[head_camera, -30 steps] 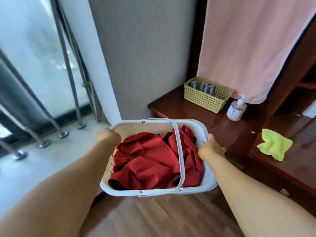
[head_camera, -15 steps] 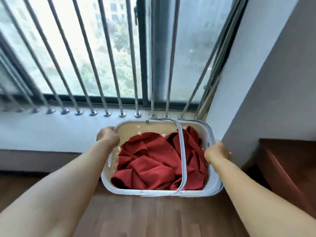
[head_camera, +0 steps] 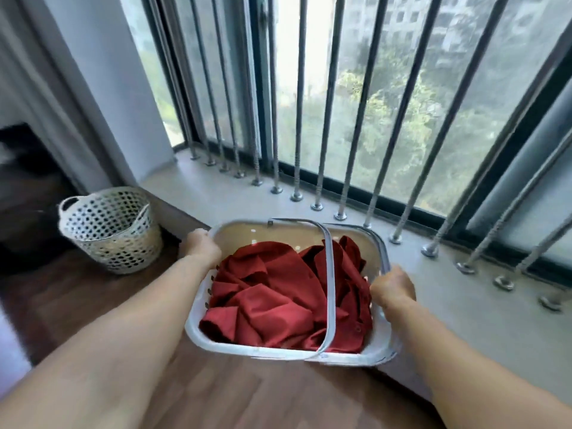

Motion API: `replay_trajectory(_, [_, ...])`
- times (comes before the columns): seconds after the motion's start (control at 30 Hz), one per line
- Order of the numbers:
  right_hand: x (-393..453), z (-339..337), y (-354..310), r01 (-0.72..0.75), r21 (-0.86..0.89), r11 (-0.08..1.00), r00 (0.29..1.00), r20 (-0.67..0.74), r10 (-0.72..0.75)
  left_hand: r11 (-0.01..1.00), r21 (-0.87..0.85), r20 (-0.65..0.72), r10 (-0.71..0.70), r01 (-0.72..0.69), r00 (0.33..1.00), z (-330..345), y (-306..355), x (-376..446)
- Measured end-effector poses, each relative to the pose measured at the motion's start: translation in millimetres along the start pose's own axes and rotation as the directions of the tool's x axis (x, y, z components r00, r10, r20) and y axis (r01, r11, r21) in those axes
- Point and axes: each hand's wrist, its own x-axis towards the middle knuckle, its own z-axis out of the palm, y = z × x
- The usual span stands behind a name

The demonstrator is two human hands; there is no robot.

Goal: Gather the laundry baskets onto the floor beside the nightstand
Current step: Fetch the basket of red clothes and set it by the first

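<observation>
Now | both hands point(head_camera: 201, 250) point(head_camera: 393, 287) grip white basket point(head_camera: 278, 351) rims | red clothes point(head_camera: 278, 295) inside | no writing legible

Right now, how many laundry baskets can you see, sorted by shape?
Rectangular white basket, held by left hand and right hand, red clothes inside: 1
Round perforated basket on the floor: 1
Total: 2

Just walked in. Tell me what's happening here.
A person is carrying a white basket of red clothes, the left hand gripping one side rim and the right hand the other. It is held up off the wooden floor, in front of a barred window. A round perforated basket already stands on the floor to the left, by the window ledge. The carried basket is not yet set down.
</observation>
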Motion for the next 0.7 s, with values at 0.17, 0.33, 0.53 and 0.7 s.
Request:
replay_trajectory(0.17, [5.8,86.9,-93.8,0.136,-0.019,0.991,0.983,0.124,-0.133,0.97,0.069,-0.053,-0.232,0.235,0.971,-45.1,-63.6,68.2])
replay_trajectory(0.33, [23.7,170.6,-173.7,0.257,-0.058,0.965,0.942,0.239,-0.237,0.922,0.003,-0.055,-0.386,0.387,0.921,-75.5,-114.1,125.7])
replay_trajectory(0.53, [42.3,265.8,-271.7,0.406,-0.054,0.912,0.833,0.433,-0.345,0.829,-0.066,-0.191,-0.557,0.556,0.808,-105.7,-158.9,184.2])
replay_trajectory(0.7, [42.7,335.4,-334.8,0.507,-0.059,0.86,0.755,0.51,-0.411,0.751,-0.159,-0.203,-0.66,0.64,0.724,-117.8,-208.7,224.2])
